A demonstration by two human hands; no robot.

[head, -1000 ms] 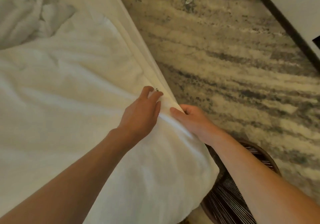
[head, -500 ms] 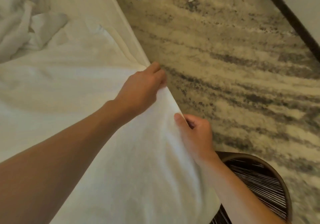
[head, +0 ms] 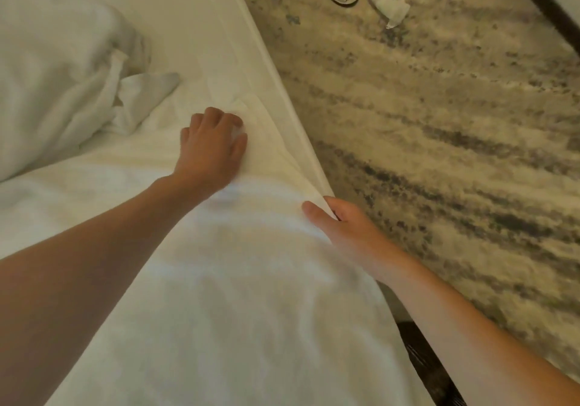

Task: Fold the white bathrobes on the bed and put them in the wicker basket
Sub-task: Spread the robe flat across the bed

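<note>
Bathrobe (head: 251,296) spread flat on bed (head: 194,13). Left hand (head: 210,148) clutches its far corner; right hand (head: 342,227) pinches its edge. Dark shape by bed, probably basket (head: 420,355).

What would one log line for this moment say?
step: folding | left hand: pinches corner of white cloth bathrobe | right hand: holds its side edge

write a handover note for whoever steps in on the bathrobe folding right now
Left hand: grips a fold of the bathrobe near the bed edge.
Right hand: pinches the same robe's edge, thumb on top.
Second bathrobe: crumpled, further up the bed.
Wicker basket: only a dark sliver by the right forearm.
Done: no finished fold shows. Left: fold both, basket them.
</note>
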